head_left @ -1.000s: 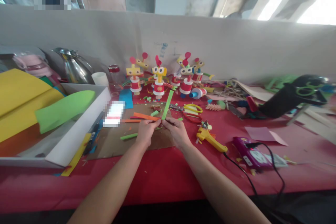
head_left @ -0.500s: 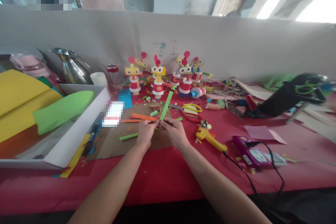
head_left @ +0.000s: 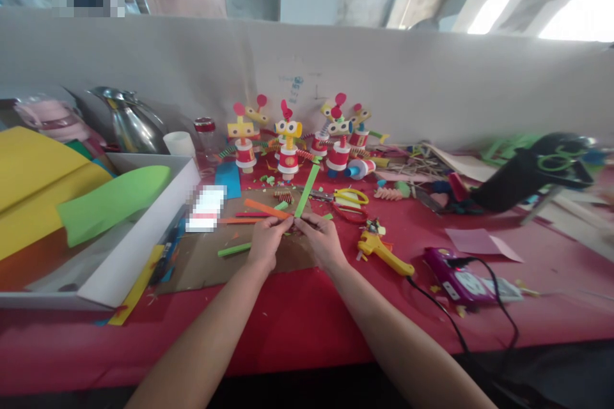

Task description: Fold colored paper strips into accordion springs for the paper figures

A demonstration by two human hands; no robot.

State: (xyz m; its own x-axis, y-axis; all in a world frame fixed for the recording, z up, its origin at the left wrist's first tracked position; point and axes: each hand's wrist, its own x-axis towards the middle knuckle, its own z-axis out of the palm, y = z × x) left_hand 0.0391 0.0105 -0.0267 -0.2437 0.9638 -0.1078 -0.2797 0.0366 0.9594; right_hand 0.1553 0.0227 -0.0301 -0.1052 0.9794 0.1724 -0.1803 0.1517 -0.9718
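Over a brown cardboard sheet [head_left: 192, 271], my left hand [head_left: 269, 238] pinches an orange paper strip [head_left: 263, 208] that points up and to the left. My right hand [head_left: 317, 236] is closed on a green strip [head_left: 307, 190], which stands up and leans right. The two strips meet at my fingertips, where the join is hidden by the fingers. Beneath the orange strip a red strip [head_left: 249, 215] and another orange strip [head_left: 237, 221] lie on the cardboard. Another green strip [head_left: 234, 249] rests left of my left hand.
Scissors [head_left: 352, 197] and a yellow glue gun [head_left: 384, 253] lie on the right, beside a purple power strip [head_left: 458, 278]. Several paper-cup figures [head_left: 288, 156] stand behind. At left is a white box [head_left: 139, 230] of coloured sheets, near a steel jug [head_left: 134, 121].
The orange strip in my left hand has tilted up at its far end, showing more of the red strip below. The green strip leans slightly more to the right.
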